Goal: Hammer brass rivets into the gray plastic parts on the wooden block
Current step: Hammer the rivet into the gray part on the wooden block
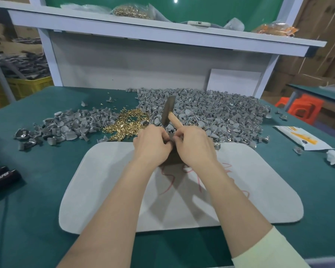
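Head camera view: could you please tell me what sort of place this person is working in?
Most likely a small factory assembly bench: a big heap of gray plastic parts lies beside a pile of brass rivets on the green table, and a yellow crate stands at the left.

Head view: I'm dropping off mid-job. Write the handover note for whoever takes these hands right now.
Left hand: fingers curled at the top of the wooden block; what they pinch is hidden.
Right hand: grips the hammer, head raised beyond the block.
Block stands on the white mat; brass rivets piled beyond the left hand, gray parts heaped either side of them.
Done: count cannot be told.
Left: probably strike the piece at the block, then work through the heap.
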Available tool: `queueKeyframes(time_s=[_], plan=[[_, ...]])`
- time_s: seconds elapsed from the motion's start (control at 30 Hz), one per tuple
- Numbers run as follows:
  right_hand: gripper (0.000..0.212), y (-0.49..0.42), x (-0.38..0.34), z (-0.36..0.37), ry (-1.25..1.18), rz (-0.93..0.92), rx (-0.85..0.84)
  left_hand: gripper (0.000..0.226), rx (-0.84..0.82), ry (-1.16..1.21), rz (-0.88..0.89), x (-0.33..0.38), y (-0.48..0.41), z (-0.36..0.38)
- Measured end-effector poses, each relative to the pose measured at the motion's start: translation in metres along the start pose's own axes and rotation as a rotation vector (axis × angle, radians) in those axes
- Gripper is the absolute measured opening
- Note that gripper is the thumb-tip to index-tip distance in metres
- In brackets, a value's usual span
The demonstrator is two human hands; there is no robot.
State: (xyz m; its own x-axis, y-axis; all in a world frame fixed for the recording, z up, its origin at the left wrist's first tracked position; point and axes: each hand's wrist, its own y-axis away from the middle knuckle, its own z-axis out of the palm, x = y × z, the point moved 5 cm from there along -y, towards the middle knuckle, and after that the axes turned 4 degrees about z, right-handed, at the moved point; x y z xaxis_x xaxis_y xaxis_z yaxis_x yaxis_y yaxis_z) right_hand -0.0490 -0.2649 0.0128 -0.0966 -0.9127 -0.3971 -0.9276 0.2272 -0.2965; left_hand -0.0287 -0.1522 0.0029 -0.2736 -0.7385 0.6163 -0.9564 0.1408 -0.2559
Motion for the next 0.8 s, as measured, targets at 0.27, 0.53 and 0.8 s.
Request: queueKeyframes(time_s=[0.27, 0.53, 0.8], plan=[[0.019, -0.001, 0.001, 0.000, -0.067, 0.028, -0.010, 0.010, 0.017, -0.014, -0.002, -0.002, 0.000, 0.000], [0.022, -0.002, 0.013, -0.002, -0.206, 0.033, -0.043, 0.011, 0.037, -0.047, -0.015, -0.004, 0.000, -0.001], [0.047, 0.008, 0.018, -0.042, -0.247, -0.145, 0.099, 0.007, 0.150, -0.052, -0.136, -0.015, -0.002, -0.009]])
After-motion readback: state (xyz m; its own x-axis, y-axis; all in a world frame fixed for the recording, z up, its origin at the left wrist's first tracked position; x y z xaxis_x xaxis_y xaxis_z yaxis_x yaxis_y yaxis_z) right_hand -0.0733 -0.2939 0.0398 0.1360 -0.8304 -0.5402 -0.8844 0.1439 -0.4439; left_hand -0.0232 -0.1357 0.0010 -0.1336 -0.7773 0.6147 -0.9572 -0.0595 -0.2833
